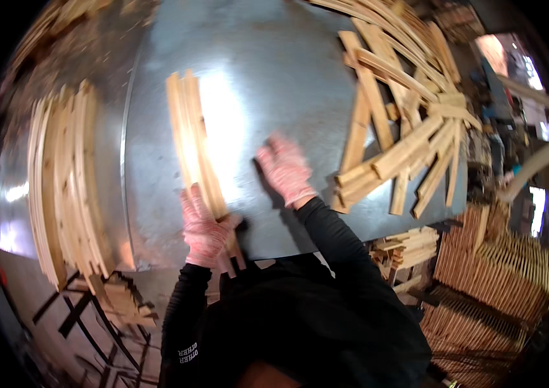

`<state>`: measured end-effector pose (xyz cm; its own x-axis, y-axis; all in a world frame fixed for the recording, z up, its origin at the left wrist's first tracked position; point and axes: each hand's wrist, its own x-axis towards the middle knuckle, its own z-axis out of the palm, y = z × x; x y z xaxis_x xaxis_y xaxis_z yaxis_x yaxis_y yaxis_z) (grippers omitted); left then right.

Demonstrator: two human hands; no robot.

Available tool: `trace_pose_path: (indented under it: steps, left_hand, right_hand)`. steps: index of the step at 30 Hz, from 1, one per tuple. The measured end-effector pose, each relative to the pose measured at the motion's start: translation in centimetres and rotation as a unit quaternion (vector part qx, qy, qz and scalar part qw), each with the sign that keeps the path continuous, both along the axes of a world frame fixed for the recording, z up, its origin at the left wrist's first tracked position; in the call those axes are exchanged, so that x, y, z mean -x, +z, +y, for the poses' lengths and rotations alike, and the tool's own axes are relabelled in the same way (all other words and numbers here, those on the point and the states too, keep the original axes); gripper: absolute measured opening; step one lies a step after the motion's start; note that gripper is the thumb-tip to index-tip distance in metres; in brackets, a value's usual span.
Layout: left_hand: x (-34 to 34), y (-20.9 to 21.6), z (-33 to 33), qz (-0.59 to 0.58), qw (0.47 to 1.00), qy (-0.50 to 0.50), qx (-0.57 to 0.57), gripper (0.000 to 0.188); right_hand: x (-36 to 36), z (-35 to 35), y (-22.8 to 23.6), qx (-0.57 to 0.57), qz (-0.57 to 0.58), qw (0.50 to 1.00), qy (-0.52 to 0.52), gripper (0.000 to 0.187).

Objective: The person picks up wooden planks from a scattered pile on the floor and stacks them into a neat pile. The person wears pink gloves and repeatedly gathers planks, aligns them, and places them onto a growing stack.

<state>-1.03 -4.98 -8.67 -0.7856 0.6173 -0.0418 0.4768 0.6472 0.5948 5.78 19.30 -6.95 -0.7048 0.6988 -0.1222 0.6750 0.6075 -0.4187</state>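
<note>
Glossy metal tabletop (223, 39) | left fingers (198, 203) clasping slim wood strips (190, 129) | right fingers (276, 147) outstretched, empty

1. From where I stand, I can see white lettering (188, 353) on the left black sleeve (183, 307), in the near part of the scene, a little to the left.
2. This lettering is arranged in two short lines, which lie just beside each other and slant upward to the right.
3. The letters are small capitals, quite clear against the dark cloth.
</note>
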Motion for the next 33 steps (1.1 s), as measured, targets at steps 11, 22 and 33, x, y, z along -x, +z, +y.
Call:
trace_pose_path:
  steps: [11,22,33]
  left_hand:
    - [-8.1,7.1,13.8,-0.161,0.985,0.043,-0.046,0.092]
    - [-14.5,0.9,25.8,-0.452,0.860,0.165,-0.169,0.050]
    - [-8.9,-0.6,19.4,-0.313,0.919,0.227,-0.074,0.057]
  right_hand:
    - [-12.5,19.7,-0.9,0.173,-0.008,0.956,-0.237,0.066]
    - [-19.6,30.9,-3.4,-0.153,-0.015,0.984,-0.088,0.094]
    - [-20.2,21.0,-9.6,0.496,0.274,0.810,0.153,0.051]
